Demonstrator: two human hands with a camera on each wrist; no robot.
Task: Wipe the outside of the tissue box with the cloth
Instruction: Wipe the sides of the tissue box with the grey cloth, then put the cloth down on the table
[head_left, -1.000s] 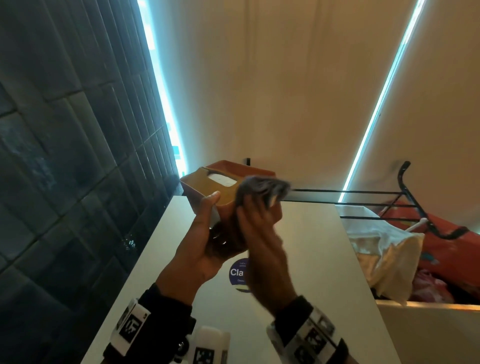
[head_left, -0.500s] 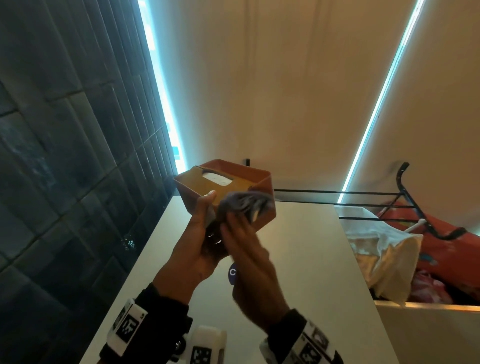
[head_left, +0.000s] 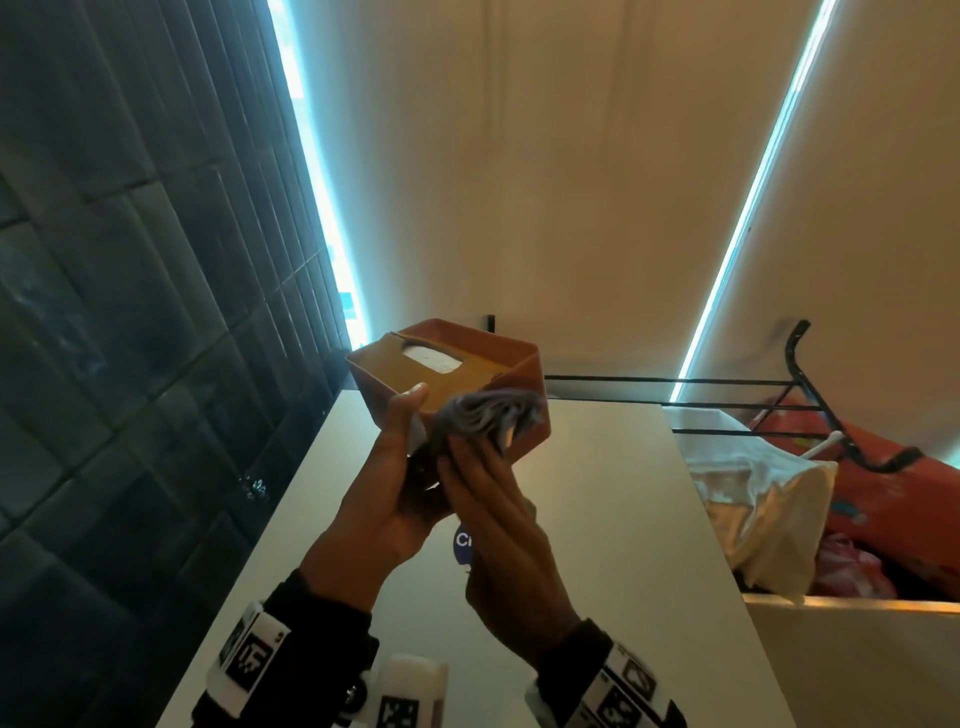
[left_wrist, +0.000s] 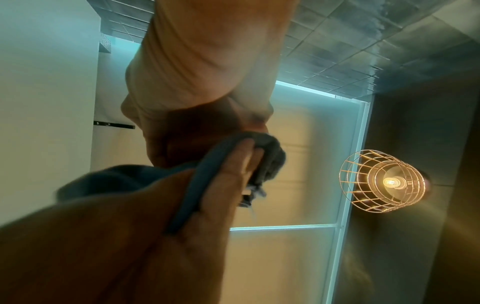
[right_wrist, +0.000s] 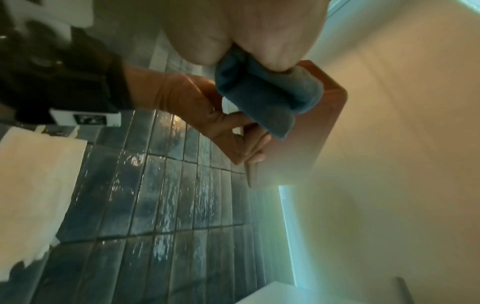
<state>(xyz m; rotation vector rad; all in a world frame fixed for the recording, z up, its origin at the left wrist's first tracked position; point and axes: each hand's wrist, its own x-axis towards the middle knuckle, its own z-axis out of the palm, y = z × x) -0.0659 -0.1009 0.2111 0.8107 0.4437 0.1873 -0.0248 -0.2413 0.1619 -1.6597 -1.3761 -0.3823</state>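
Note:
In the head view my left hand (head_left: 410, 431) grips an orange-brown tissue box (head_left: 447, 364) from below, thumb on its near face, and holds it above a white top; white tissue shows in the slot. My right hand (head_left: 478, 467) holds a bunched grey-blue cloth (head_left: 483, 421) and presses it against the box's near right side. The right wrist view shows the cloth (right_wrist: 265, 96) on the box (right_wrist: 311, 133), with the left hand's fingers (right_wrist: 249, 144) curled round the box's edge. In the left wrist view the right hand's fingers (left_wrist: 233, 174) wrap the cloth (left_wrist: 197, 185).
A white top (head_left: 597, 519) with a round blue sticker (head_left: 462, 543) lies under the hands. A dark tiled wall (head_left: 130, 312) is to the left. To the right stand a black wire rack (head_left: 727, 405) and a white bag (head_left: 769, 499). A white bottle (head_left: 410, 691) is near my wrists.
The right hand has slid the cloth down and left along the box's side, from its upper right corner. The left hand has kept its hold and the box has shifted slightly left.

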